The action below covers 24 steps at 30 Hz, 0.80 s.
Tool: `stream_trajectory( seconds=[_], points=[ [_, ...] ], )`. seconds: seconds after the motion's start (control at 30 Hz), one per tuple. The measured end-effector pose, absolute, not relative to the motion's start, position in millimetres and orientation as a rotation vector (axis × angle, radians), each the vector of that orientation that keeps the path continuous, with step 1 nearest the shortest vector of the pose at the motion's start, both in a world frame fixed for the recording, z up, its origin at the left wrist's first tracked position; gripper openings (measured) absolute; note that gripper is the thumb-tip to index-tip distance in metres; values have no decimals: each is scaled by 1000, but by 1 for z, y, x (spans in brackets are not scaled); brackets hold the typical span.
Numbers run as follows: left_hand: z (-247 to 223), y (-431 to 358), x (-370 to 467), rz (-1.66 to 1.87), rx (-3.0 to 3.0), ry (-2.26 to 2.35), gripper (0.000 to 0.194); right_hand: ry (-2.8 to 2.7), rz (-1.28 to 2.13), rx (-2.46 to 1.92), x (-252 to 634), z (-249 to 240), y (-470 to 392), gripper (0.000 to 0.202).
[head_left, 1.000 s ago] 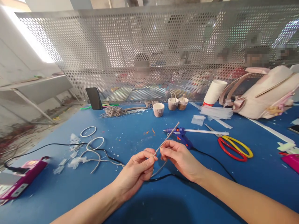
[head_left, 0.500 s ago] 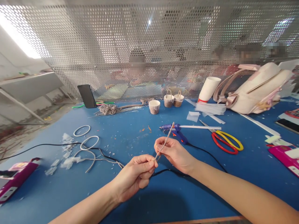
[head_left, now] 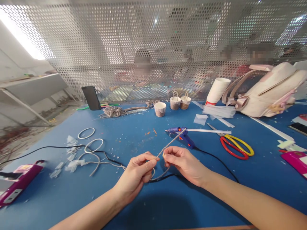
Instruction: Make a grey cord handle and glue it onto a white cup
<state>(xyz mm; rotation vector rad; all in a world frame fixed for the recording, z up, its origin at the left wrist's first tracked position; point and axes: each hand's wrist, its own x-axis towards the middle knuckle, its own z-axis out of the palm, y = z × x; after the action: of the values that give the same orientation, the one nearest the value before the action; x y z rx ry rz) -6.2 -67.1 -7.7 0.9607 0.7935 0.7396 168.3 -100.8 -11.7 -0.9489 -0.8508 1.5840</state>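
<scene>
My left hand [head_left: 139,171] is closed in a pinch on a thin grey-beige cord [head_left: 171,141]. One end of the cord slants up and to the right from my fingertips, passing in front of the blue glue gun [head_left: 188,140]. Below the fingers the same cord bends into a loose loop between the hands. My right hand [head_left: 183,163] is pinched close beside the left, apparently on the looped part of the cord; its fingertips partly hide the grip. A clear glue stick [head_left: 208,131] juts from the back of the gun.
Scissors [head_left: 236,147] with red and yellow handles lie right of the glue gun. Small cord-wrapped cups [head_left: 160,109] stand at the back, near a cord bundle [head_left: 112,111] and a phone [head_left: 91,98]. White rings [head_left: 94,145], plastic scraps and a black cable [head_left: 48,147] lie left.
The hands have moved slightly apart. The free cord end has tipped from nearly upright to slanting right, and a loop now shows below. The right fingertips no longer touch that upper stretch.
</scene>
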Motion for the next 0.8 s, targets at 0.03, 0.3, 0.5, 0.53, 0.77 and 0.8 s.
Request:
stream_trajectory(
  seconds=[0.03, 0.3, 0.5, 0.53, 0.77, 0.8],
  points=[
    [-7, -67, -6, 752, 993, 805, 20, -844, 1590, -952, 169, -11, -102, 19],
    [-7, -69, -5, 799, 1122, 914, 20, -756, 1681, -985, 169, -6, -110, 25],
    [-4, -68, -5, 879, 1496, 1085, 19, -1176, 1283, -1280, 171, -2, -116, 16],
    [-2, -68, -6, 898, 1608, 1100, 18, -1282, 1160, -1317, 172, -1, -117, 14],
    [6, -60, -12, 942, 2350, 940, 20, -1813, 354, -1319, 174, 4, -120, 16],
    [7, -58, -14, 940, 2452, 902, 22, -1863, 274, -1324, 175, 5, -119, 18]
  ],
)
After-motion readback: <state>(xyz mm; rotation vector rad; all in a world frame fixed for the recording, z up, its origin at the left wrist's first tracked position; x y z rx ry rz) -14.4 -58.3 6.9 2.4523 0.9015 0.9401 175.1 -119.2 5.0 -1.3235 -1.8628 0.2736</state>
